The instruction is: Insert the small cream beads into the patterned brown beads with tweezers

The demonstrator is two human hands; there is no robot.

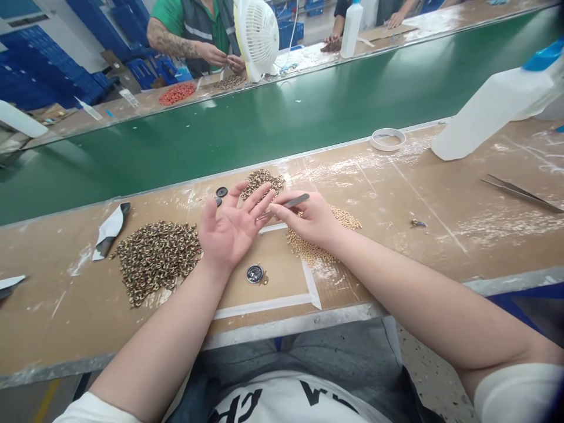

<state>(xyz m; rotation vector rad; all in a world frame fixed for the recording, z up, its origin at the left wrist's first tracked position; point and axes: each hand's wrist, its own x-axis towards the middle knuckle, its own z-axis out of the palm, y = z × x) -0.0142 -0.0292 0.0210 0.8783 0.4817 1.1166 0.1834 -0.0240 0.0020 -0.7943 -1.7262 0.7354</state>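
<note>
My left hand (231, 230) is palm up with its fingers spread, and nothing shows in the palm. My right hand (314, 220) pinches metal tweezers (298, 200), whose tips point toward the left hand's fingers. Beneath the right hand lies a pile of small beige beads (308, 251). A heap of small dark and gold ring-like parts (156, 255) sits left of my left hand. A smaller heap of similar pieces (263, 179) lies beyond the fingertips. Below the hands is a small round dish (254, 273) with dark, shiny contents, and a few gold bits beside it.
White tape (268, 306) marks the brown tabletop. A tape roll (388, 140), a large white bottle (489, 114) and second tweezers (522, 192) lie to the right. Behind runs a green conveyor belt (185, 141). Across it are a white fan (261, 38) and a co-worker's hands (220, 57).
</note>
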